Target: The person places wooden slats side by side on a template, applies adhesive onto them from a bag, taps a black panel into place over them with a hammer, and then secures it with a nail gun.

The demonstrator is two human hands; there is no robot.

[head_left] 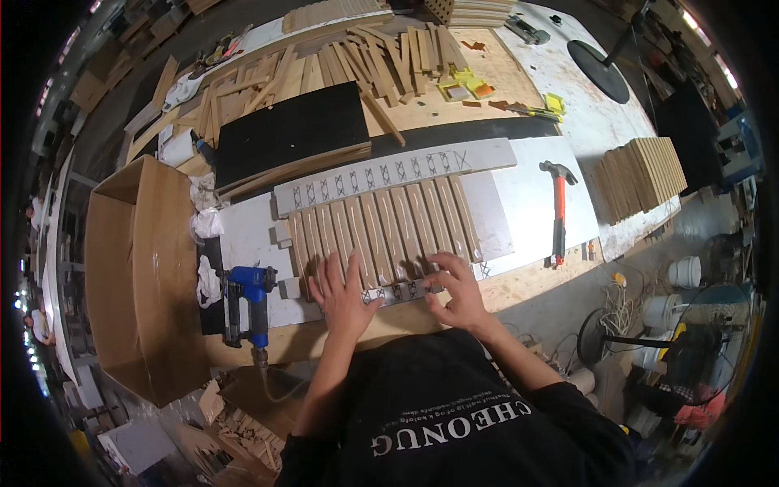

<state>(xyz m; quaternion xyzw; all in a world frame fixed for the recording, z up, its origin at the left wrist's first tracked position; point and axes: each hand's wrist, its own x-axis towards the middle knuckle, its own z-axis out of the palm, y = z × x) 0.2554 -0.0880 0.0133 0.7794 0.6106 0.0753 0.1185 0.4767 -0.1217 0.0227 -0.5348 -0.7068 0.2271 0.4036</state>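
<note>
A row of several wooden slats (pixel 381 231) lies side by side, with pale wavy lines, likely glue, along their tops. My left hand (pixel 345 302) rests at the near left ends of the slats, its fingers spread and nothing in it. Over the near right ends is my right hand (pixel 461 294), fingers curved but apart, also without anything visible in it. A pale board with hand-drawn crosses (pixel 487 156) lies across the far ends. Between my hands, part of a similar marked strip (pixel 398 290) shows along the near ends; my hands hide some of it.
A blue nail gun (pixel 250 304) with a hose stands left of my left hand. An orange-handled claw hammer (pixel 560 213) lies to the right. Beyond are a black panel (pixel 292 134) and loose wood strips (pixel 381 61). A cardboard box (pixel 150 284) stands left, stacked slats (pixel 641 178) right.
</note>
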